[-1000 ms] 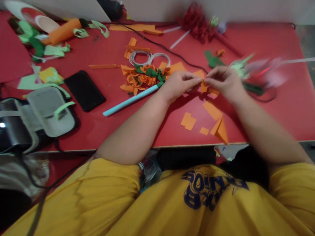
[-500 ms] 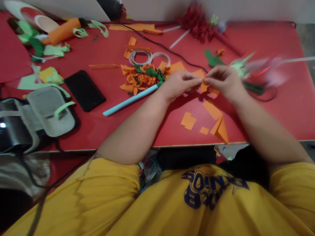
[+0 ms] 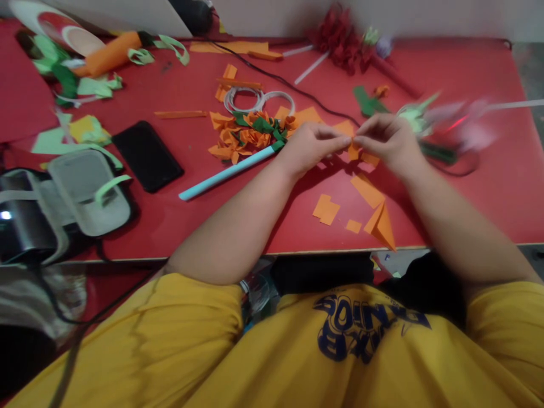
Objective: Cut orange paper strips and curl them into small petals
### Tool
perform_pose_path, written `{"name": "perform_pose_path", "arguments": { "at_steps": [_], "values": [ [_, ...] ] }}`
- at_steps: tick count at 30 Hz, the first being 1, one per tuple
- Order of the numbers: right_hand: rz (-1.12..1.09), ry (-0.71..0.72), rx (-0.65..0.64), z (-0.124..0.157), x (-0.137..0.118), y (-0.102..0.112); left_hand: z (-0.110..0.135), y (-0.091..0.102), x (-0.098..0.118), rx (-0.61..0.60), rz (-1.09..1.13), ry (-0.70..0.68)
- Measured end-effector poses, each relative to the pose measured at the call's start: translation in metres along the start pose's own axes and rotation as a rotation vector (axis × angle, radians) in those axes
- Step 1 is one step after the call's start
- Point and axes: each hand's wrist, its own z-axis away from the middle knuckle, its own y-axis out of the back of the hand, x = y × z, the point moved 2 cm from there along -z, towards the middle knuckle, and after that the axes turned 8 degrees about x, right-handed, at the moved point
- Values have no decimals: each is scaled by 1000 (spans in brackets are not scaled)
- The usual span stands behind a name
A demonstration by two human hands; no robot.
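My left hand [image 3: 312,146] and my right hand [image 3: 389,141] meet over the right half of the red table. Between their pinched fingertips is a small piece of orange paper [image 3: 352,152], partly covered by the fingers. Beside my left wrist lies a bunch of orange paper flowers [image 3: 244,136] with green paper leaves and a pale blue paper stick [image 3: 229,171]. Nearer the table's front edge are cut orange paper pieces [image 3: 326,209], a small square [image 3: 353,226] and a folded orange paper [image 3: 380,225].
A black phone [image 3: 147,156] and an open grey case [image 3: 87,192] lie on the left. White tape rolls [image 3: 243,100] sit behind the orange flowers. A black cable [image 3: 280,79] crosses the back. Red paper flowers [image 3: 338,39] stand at the rear; blurred pink material [image 3: 471,127] is at right.
Both hands stay in nearly the same place, still pinching the orange paper. The whole view has shifted very slightly; nothing else visibly differs.
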Motion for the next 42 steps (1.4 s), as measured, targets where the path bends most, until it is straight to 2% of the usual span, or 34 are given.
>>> {"name": "perform_pose_path", "arguments": {
  "at_steps": [22,34,39,42],
  "values": [
    [70,96,-24,-5,13,1,6,-2,8,-10,-74,5],
    [98,106,-121,-8,27,4,2,-2,3,-45,-76,-24],
    [79,127,-92,-7,21,2,1,-2,2,-63,-49,-33],
    [102,87,-72,-3,12,0,0,-3,1,-48,-41,-62]
  ]
}}
